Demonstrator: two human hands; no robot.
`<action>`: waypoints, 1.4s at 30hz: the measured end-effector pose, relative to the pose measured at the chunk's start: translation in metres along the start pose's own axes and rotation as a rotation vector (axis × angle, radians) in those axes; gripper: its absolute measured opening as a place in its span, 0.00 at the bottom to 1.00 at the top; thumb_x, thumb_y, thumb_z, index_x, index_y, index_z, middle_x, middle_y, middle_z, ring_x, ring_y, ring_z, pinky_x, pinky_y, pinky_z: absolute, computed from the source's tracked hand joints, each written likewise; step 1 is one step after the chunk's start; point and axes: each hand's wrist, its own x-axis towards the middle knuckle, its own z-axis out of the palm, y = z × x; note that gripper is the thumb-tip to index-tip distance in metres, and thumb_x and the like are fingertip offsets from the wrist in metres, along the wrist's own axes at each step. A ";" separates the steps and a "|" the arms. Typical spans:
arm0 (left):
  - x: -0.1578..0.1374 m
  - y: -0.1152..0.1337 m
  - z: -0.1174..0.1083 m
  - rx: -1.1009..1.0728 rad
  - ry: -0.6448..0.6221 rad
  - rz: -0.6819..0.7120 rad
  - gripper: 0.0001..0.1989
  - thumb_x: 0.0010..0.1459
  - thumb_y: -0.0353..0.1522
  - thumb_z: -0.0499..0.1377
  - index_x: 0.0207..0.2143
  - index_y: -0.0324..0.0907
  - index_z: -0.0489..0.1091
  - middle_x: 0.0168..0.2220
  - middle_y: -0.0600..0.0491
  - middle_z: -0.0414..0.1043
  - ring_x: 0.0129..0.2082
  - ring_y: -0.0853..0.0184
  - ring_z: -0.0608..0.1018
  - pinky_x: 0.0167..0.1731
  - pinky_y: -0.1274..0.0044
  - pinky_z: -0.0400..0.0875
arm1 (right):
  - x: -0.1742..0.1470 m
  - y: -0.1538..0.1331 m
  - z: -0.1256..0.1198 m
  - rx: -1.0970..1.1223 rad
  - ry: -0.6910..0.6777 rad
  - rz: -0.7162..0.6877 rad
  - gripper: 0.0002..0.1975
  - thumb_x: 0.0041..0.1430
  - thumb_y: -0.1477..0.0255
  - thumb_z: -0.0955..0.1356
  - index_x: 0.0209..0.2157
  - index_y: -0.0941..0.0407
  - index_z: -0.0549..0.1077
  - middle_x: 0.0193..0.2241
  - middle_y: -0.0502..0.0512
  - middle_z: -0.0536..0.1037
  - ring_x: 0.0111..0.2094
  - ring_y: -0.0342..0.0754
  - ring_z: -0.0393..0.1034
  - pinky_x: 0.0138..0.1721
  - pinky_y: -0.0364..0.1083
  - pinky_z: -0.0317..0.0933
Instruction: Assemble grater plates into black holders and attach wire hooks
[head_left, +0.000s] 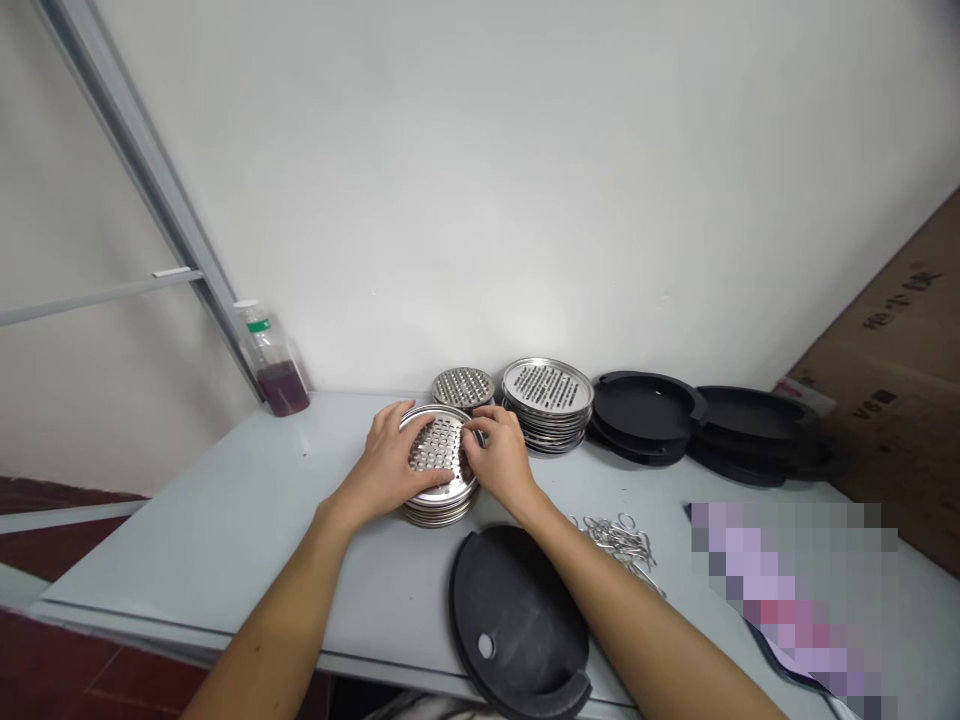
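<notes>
Spanning a grater disc (pixel 442 445), left hand (pixel 386 463) splays wide; right hand (pixel 501 458) curls, its grip unclear.

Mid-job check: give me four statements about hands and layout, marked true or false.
1. The left hand and right hand are at the front grater stack. True.
2. The bottle stands by the cardboard box. False: the bottle is at left, the cardboard box at right.
3. Loose metal pieces lie right of the right forearm. True.
4. The closest black tray lies against the wall. False: the closest black tray is at the table's near edge.
</notes>
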 end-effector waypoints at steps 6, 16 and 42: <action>0.000 0.001 0.000 -0.011 -0.010 -0.041 0.37 0.51 0.50 0.65 0.59 0.48 0.62 0.66 0.45 0.51 0.67 0.51 0.51 0.64 0.57 0.54 | 0.020 0.004 -0.011 0.033 -0.167 -0.036 0.08 0.52 0.79 0.69 0.28 0.55 0.81 0.35 0.53 0.81 0.40 0.47 0.74 0.47 0.43 0.63; -0.002 -0.002 0.003 -0.050 0.016 -0.015 0.37 0.50 0.50 0.66 0.60 0.49 0.62 0.64 0.46 0.54 0.66 0.51 0.53 0.63 0.57 0.54 | 0.042 -0.013 -0.011 -0.183 -0.301 0.087 0.06 0.51 0.71 0.70 0.24 0.56 0.80 0.25 0.57 0.82 0.33 0.52 0.77 0.39 0.45 0.64; -0.001 -0.003 -0.007 -0.108 -0.028 -0.033 0.42 0.54 0.51 0.62 0.65 0.45 0.54 0.66 0.44 0.56 0.65 0.51 0.58 0.63 0.59 0.55 | 0.153 -0.018 -0.025 -0.522 -0.095 0.108 0.14 0.63 0.71 0.64 0.43 0.65 0.76 0.42 0.71 0.77 0.46 0.59 0.73 0.46 0.52 0.64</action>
